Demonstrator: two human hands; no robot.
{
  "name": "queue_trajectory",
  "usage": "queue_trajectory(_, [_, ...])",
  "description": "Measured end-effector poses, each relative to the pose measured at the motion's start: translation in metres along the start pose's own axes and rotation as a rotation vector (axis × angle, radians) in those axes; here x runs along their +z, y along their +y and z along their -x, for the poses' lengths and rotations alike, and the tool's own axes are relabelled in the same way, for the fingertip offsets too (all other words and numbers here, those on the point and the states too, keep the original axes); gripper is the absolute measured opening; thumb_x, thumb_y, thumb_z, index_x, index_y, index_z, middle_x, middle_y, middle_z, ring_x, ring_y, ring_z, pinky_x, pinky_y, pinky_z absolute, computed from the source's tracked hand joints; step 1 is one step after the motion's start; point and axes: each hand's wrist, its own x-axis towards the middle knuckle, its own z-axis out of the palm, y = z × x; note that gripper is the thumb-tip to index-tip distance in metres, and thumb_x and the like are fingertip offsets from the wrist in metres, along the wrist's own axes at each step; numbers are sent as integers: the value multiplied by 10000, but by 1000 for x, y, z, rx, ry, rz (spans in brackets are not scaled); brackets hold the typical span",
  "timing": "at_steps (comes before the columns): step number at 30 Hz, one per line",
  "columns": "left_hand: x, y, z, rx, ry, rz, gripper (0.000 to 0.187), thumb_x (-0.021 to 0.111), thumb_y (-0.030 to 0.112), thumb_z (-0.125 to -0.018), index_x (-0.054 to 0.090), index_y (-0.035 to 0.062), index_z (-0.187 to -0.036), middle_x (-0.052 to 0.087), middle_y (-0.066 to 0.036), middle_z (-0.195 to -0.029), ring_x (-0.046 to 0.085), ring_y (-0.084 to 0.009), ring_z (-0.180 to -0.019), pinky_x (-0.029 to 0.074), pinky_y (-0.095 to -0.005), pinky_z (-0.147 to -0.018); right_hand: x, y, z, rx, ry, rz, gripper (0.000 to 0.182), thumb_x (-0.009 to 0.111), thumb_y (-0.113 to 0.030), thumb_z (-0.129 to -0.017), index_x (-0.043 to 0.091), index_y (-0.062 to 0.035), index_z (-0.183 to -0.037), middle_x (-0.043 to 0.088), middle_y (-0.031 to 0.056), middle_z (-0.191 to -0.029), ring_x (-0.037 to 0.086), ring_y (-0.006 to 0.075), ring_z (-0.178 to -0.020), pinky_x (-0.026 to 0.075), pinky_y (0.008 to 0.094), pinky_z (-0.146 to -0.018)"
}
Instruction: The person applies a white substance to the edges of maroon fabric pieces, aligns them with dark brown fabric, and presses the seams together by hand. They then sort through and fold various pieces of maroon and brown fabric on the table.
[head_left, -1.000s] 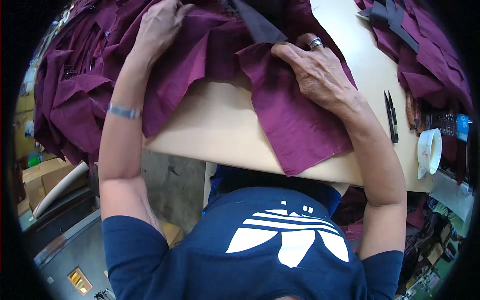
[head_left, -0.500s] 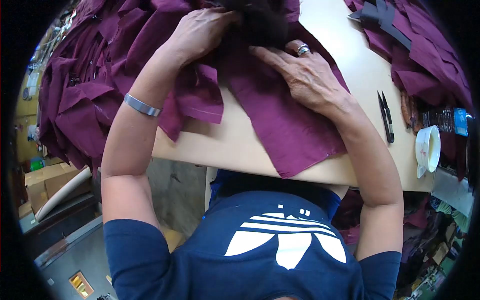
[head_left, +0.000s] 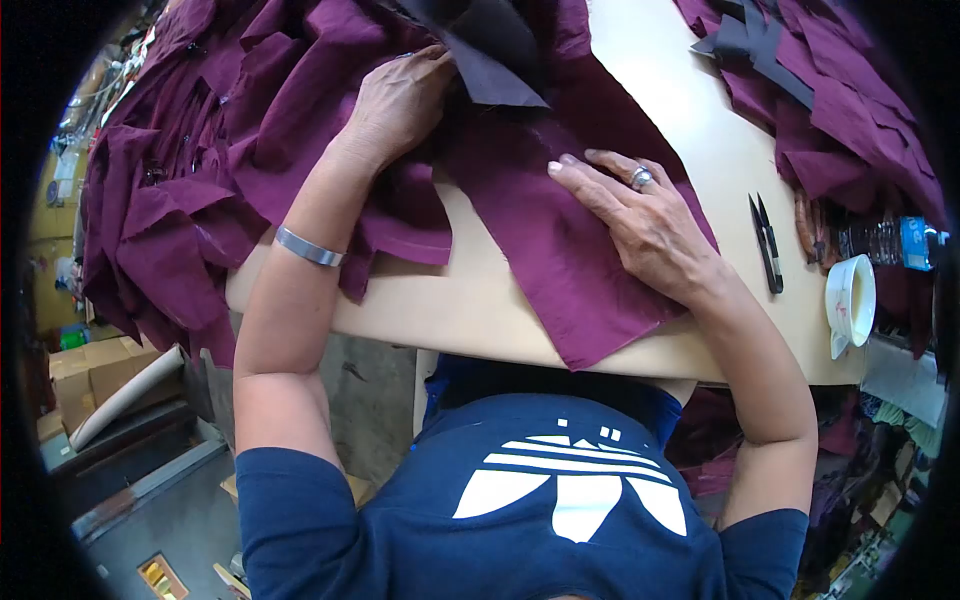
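A long maroon fabric panel [head_left: 590, 270] lies across the table, its lower corner hanging at the front edge. My right hand [head_left: 645, 215] rests on it with fingers stretched out and a ring showing. Over the panel's upper part lies a dark piece of cloth [head_left: 490, 65], one pointed corner turned toward me. My left hand [head_left: 405, 105] is at the left edge of this dark cloth, fingers bent and closed on it; the fingertips are partly hidden. Gathered maroon fabric [head_left: 310, 120] bunches up beside my left hand.
The cream table [head_left: 470, 290] carries black thread snips [head_left: 767, 245] at right, near a white cup [head_left: 850, 305] and a clear plastic bottle [head_left: 880, 240]. A stack of maroon pieces [head_left: 850, 130] with dark strips [head_left: 765, 50] lies at the far right. Cardboard boxes [head_left: 100, 375] stand below left.
My right hand has slid down and to the right over the maroon panel. The dark cloth now shows a flat, pointed corner. My left hand has shifted slightly toward me.
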Motion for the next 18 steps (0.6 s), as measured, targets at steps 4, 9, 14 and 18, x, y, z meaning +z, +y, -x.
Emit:
queue_trajectory(4, [10, -1, 2, -46, 104, 68, 255, 517, 91, -805, 570, 121, -1053, 600, -88, -954, 597, -275, -870, 486, -371, -735, -11, -1, -19, 35, -104, -4, 625, 496, 38, -701, 416, -130, -1297, 526, 66, -1236, 541, 280, -1027, 484, 366, -754])
queue_trajectory(9, [10, -6, 2, 20, 110, 89, 250, 537, 110, -806, 571, 124, -1054, 593, -84, -925, 596, -281, -860, 485, -376, -732, 11, 0, -52, 98, -9, 11, 587, 485, -3, -725, 425, -152, -1289, 544, 65, -1212, 578, 307, -856, 510, 368, -651])
queue_trajectory(14, [-15, 7, 2, -76, 109, 85, 291, 591, 134, -789, 565, 81, -1074, 581, -114, -1034, 570, -309, -937, 464, -376, -799, 6, 5, -44, 120, 54, -193, 608, 461, 91, -694, 445, -110, -1267, 558, 109, -1162, 560, 321, -846, 460, 374, -772])
queue_trajectory(18, [-40, 64, 13, -79, 278, 594, 225, 560, 57, -810, 576, 9, -1030, 603, -154, -934, 607, -280, -871, 484, -341, -776, 6, 10, -36, 169, 119, -313, 568, 487, 108, -658, 473, -59, -1201, 587, 165, -1017, 544, 347, -851, 466, 386, -774])
